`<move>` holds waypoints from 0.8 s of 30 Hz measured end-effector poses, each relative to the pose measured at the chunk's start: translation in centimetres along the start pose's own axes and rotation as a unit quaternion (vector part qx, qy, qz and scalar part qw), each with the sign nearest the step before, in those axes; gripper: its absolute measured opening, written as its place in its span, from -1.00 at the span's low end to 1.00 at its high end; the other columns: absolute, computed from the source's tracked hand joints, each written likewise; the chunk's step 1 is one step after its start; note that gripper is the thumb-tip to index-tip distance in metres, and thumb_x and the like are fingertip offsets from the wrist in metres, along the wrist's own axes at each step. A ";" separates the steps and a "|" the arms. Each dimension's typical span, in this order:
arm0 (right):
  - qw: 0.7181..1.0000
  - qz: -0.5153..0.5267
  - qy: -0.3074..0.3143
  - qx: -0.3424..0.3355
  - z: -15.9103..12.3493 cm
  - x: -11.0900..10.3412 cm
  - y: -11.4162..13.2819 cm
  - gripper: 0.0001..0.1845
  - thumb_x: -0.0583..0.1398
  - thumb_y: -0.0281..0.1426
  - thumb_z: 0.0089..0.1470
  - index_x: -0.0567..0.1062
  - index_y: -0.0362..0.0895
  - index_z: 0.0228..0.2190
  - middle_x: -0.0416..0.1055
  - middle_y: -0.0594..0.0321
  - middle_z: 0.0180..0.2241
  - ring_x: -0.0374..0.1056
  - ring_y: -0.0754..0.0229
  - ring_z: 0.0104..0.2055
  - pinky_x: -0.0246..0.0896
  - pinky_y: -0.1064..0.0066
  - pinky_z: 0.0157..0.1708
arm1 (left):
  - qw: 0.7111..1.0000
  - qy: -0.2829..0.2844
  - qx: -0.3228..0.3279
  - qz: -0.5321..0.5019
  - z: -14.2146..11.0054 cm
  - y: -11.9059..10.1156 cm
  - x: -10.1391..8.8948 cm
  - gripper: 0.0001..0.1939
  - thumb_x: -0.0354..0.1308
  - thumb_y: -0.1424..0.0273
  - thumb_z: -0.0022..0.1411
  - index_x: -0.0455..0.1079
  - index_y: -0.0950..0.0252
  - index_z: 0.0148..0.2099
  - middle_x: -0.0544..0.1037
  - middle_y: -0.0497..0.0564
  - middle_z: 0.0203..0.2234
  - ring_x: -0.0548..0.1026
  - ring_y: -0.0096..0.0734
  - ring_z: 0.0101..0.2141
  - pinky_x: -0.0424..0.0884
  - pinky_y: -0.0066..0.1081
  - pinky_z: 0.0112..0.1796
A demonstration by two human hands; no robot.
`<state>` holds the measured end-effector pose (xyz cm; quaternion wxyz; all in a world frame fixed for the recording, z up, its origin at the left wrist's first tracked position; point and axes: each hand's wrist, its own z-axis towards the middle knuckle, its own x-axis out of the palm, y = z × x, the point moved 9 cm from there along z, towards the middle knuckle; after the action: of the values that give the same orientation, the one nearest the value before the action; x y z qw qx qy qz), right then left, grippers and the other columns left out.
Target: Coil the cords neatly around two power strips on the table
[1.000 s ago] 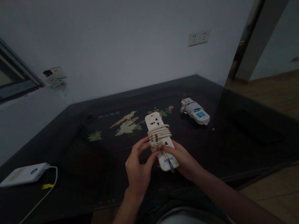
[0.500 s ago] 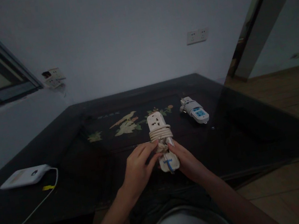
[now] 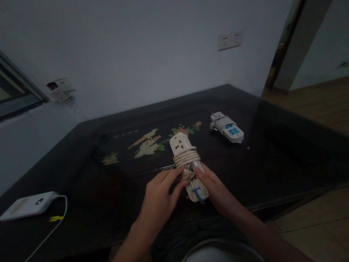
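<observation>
A white power strip (image 3: pixel 179 143) is held up in front of me over the table's near edge, tilted slightly, its socket end pointing away. Its cord (image 3: pixel 186 157) is wound in several turns around the middle. My left hand (image 3: pixel 160 196) pinches a crumpled pale piece (image 3: pixel 187 174) just below the coil, thumb and fingers together. My right hand (image 3: pixel 214 184) grips the strip's right side, with its thumb by a white part that looks like the plug (image 3: pixel 198 165). A blue strand (image 3: pixel 198 195) hangs over the near end.
On the dark table (image 3: pixel 131 190), a second power strip (image 3: pixel 228 127) with blue sockets and a wrapped cord lies at the back right. A white device (image 3: pixel 28 206) with a white cable (image 3: pixel 43 242) lies at the left. Wall sockets (image 3: pixel 229 41) are beyond the table.
The far end of the power strip has shifted slightly left. Both hands keep their hold, with only small finger movement.
</observation>
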<state>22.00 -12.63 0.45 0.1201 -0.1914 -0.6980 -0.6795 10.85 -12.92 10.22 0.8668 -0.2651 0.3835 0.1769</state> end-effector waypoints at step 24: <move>0.974 -0.190 -0.003 -0.126 0.0 0.5 2.2 -0.48 0.10 -0.27 0.14 0.15 -0.15 0.09 0.37 0.06 0.03 0.32 0.11 0.05 0.21 0.28 0.04 | 0.991 -0.058 -0.101 -0.070 0.6 2.5 1.1 -0.75 0.23 0.40 0.14 0.42 0.28 -0.10 0.60 -0.01 -0.28 0.55 -0.37 -0.26 0.45 -0.40 -0.20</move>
<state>22.52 -12.62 2.61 -0.0379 -0.0709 -0.6305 -0.7720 10.65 -10.47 8.96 0.8666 -0.3663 0.2937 0.1689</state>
